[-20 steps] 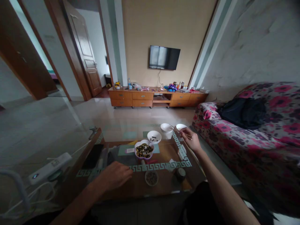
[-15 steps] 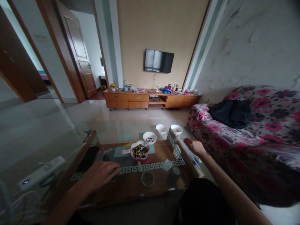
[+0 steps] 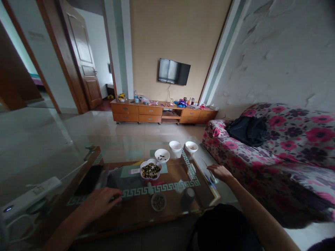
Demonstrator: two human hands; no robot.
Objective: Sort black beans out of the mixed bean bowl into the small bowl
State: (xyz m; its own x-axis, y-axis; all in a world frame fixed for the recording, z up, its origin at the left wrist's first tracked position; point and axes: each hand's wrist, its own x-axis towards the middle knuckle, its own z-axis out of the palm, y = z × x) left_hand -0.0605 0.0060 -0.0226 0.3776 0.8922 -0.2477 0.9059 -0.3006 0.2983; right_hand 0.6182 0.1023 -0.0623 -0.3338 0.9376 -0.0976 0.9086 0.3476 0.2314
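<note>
A: Item one, changes since the earlier frames?

B: My right hand (image 3: 219, 172) has come back from the far pair of small white bowls (image 3: 191, 146) to the right edge of the glass-topped wooden coffee table (image 3: 136, 205), lower and nearer me. My left hand (image 3: 101, 202) has slid leftward along the near side of the tabletop. The whole view has shifted, so the table sits further left than before.

A: Item two, right hand, pose and grip?

B: Arm stretched forward, palm down, fingers pinched on a pair of thin pale chopsticks (image 3: 205, 163) whose tips point away toward the bowls. The hand hangs just off the table's right edge, beside the floral pink sofa (image 3: 274, 146).

A: Item three, left hand?

B: Flat on the glass, palm down, fingers loosely curled and holding nothing. It rests near the dark phone (image 3: 89, 179).

A: Item four, nearby stock?

B: A purple flower-shaped dish of mixed dark and yellow beans (image 3: 150, 169) at table centre; behind it a white bowl with a few dark beans (image 3: 162, 155).
</note>
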